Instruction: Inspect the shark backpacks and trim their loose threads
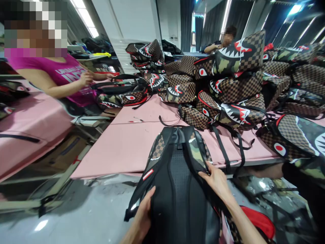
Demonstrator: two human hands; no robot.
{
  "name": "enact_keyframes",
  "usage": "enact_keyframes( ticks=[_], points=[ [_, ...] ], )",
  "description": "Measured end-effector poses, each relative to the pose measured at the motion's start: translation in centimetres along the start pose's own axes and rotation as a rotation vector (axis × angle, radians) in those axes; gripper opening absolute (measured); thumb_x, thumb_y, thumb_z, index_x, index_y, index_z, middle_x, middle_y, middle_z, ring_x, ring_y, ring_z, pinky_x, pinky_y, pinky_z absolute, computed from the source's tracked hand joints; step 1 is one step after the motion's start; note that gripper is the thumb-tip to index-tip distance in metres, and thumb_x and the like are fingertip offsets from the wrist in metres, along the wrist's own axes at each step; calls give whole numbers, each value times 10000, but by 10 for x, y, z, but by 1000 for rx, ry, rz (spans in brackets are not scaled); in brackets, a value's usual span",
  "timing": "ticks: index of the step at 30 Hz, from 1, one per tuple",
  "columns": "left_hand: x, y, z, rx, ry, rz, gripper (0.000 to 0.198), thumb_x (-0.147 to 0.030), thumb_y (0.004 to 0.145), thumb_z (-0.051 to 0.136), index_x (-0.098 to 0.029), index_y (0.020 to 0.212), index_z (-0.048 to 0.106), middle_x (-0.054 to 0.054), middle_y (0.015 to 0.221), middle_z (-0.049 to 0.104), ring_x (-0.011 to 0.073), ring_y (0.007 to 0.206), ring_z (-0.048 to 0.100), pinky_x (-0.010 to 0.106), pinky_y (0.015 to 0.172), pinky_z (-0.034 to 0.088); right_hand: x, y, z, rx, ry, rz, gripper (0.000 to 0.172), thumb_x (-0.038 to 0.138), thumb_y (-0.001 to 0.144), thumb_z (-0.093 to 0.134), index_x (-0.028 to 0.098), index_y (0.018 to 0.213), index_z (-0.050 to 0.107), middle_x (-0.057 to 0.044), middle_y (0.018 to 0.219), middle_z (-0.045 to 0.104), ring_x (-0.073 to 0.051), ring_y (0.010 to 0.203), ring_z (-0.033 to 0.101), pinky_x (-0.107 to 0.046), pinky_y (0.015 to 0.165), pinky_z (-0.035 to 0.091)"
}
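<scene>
My right hand (217, 182) pinches the backpack (180, 200); my left hand (144, 209) contacts it, grip indeterminable. Stacked bags (233, 112) obstruct the table (114, 145) from twelve to two o'clock; pen (138, 119) at eleven.

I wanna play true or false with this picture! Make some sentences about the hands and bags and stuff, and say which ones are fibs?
1. The left hand and right hand touch the black backpack. True.
2. The tabletop is green. False: it is pink.
3. Toothy, shark-like mouths show on other bags. True.
4. The shirt of the person at the left is yellow. False: it is magenta.
</scene>
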State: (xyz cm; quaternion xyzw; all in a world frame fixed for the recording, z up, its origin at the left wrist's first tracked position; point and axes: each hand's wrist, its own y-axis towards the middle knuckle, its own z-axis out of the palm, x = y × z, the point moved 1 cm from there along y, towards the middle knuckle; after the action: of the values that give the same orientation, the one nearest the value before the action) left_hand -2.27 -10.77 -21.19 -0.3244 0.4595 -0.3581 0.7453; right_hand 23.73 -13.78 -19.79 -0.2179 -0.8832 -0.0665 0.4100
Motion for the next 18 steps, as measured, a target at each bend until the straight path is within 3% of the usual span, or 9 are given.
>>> enact_keyframes(
  ticks=[4,8,11,14,16,18],
  points=[
    [0,3,7,-150,-8,57,325,-350,795,568,-160,1047,646,65,941,713,241,980,643,366,896,506,44,-27,49,198,434,-13,398,385,783,558,175,1118,601,-22,801,692,-185,720,625,-270,658,472],
    [1,10,8,-207,63,64,281,-315,803,551,-144,1000,654,84,938,707,245,998,634,376,914,496,49,-29,70,180,393,60,470,346,781,573,181,1221,543,-12,747,683,-183,692,624,-275,675,466],
    [6,11,0,-208,218,196,231,-288,805,543,-171,970,654,84,1003,690,241,1075,594,381,973,449,28,-17,62,157,290,84,496,346,736,628,189,1202,568,-35,805,697,-216,765,638,-306,720,467],
    [4,1,-10,-232,315,314,292,-216,683,684,-201,972,649,62,1063,671,255,1153,535,376,1054,355,-2,-9,39,152,335,82,486,394,742,616,183,1180,592,-51,891,701,-226,841,638,-331,778,469],
    [-8,-7,-15,-255,452,439,387,-193,587,757,-214,961,658,59,1126,645,284,1177,508,385,1087,301,-25,-1,20,61,393,102,470,443,754,588,165,1131,621,-54,892,698,-219,836,636,-339,794,473],
    [-30,-11,-18,-326,617,701,437,-194,546,785,-238,961,658,51,1226,588,287,1223,458,367,1110,253,-52,12,3,-119,418,148,496,495,731,589,144,1079,640,-67,901,696,-225,845,631,-349,809,474]
  ],
)
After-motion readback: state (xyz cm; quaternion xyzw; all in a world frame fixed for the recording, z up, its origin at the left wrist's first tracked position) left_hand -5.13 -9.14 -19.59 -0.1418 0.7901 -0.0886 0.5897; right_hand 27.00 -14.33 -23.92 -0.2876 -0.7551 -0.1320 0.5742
